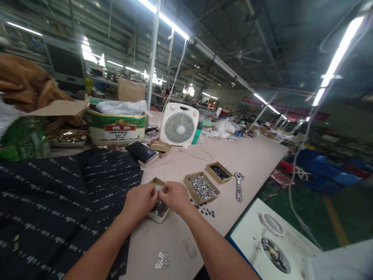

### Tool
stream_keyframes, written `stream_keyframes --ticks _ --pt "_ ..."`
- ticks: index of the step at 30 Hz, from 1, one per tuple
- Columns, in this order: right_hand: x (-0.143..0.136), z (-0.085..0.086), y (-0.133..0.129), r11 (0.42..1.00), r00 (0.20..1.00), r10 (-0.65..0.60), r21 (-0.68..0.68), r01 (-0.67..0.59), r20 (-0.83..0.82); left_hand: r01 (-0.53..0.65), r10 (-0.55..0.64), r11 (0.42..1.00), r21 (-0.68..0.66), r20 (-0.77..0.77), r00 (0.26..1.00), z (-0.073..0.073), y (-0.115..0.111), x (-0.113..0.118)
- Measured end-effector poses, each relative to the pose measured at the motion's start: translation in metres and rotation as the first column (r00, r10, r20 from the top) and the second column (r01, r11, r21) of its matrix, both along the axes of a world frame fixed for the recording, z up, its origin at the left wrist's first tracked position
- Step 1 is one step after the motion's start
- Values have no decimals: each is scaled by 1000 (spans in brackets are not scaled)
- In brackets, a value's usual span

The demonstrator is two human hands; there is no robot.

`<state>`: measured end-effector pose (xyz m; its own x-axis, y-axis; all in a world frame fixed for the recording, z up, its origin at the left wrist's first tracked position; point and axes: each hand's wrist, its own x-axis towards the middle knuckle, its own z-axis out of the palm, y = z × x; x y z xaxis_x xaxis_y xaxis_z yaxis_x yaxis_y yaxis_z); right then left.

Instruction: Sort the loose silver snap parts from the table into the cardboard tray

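Note:
Both hands meet over a small open box (159, 219) of small metal pieces (159, 209). My left hand (140, 200) is closed, thumb and fingers pinched together at the box. Close beside it, my right hand (176, 196) is closed in a similar pinch. A pale, clear-looking bit shows between the fingertips, too small to name. To the right stands a cardboard box (201, 187) of shiny metal snap-like parts, with a smaller box (218, 172) of dark parts behind it. Several dark round pieces (206, 212) lie loose near my right wrist, and flat metal rings (162, 260) lie nearer me.
Dark printed cloth (67, 202) covers the table's left side. An adjustable wrench (239, 186) lies near the right edge. Further back are a dark notebook (142, 152), a white box fan (180, 125), a green bottle (197, 133) and a large green-and-white carton (116, 126).

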<state>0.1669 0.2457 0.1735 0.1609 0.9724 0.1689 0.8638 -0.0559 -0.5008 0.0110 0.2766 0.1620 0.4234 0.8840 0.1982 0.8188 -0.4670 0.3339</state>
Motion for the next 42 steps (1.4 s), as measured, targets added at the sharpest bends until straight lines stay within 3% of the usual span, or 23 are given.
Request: stream_keyframes --ticks 6,12,19,24,28,31,38,42 --pt "-12 -5 1 998 978 -39 65 26 207 -41 41 999 6 -26 999 -3 1 0" --pt "-10 -8 5 993 972 -95 91 77 214 -36 37 999 26 -16 999 0 -3 3" --pt "-10 -5 7 984 986 -164 67 164 -7 -41 42 999 -20 64 997 -1 -2 3" --pt "-6 -3 9 986 958 -146 -111 122 -247 -55 64 996 -68 138 988 -3 4 -2" --pt "-2 -6 6 971 947 -121 -234 50 -297 -45 58 995 -85 151 987 -4 6 -3" --pt "-2 -8 8 971 966 -94 -235 36 -241 -33 46 995 -97 136 990 -5 7 -2" --pt "-13 -3 7 980 989 -142 -136 147 46 25 -10 991 -131 107 994 -1 4 -2" --pt "-16 -3 6 978 977 -140 -134 162 160 25 -31 981 -190 -25 999 -4 5 -4"
